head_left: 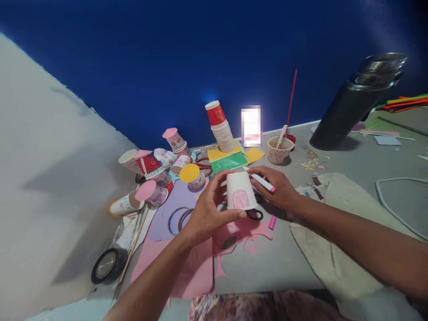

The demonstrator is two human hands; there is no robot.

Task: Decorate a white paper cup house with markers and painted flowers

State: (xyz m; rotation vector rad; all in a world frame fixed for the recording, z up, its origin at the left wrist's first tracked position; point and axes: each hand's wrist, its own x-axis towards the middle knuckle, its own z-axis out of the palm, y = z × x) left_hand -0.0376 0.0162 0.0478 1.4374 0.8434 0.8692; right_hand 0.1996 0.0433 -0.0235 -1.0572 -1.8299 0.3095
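While left hand [210,206] grasps cup [240,189] and right hand [280,187] marker [263,183], bare tabletop [267,266] separates pink scraps [261,228] from cloth [323,249].

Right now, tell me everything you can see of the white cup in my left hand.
The white cup looks like paper, tapered and upside down, its rolled rim lowermost. A pink arched doodle marks its side near the rim. The left hand grips it above the table, thumb at the rim. Whether the right hand touches it is unclear.

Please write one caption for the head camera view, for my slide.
Left hand holding an upside-down white cup with a pink drawing, right hand holding a white marker, over a table.
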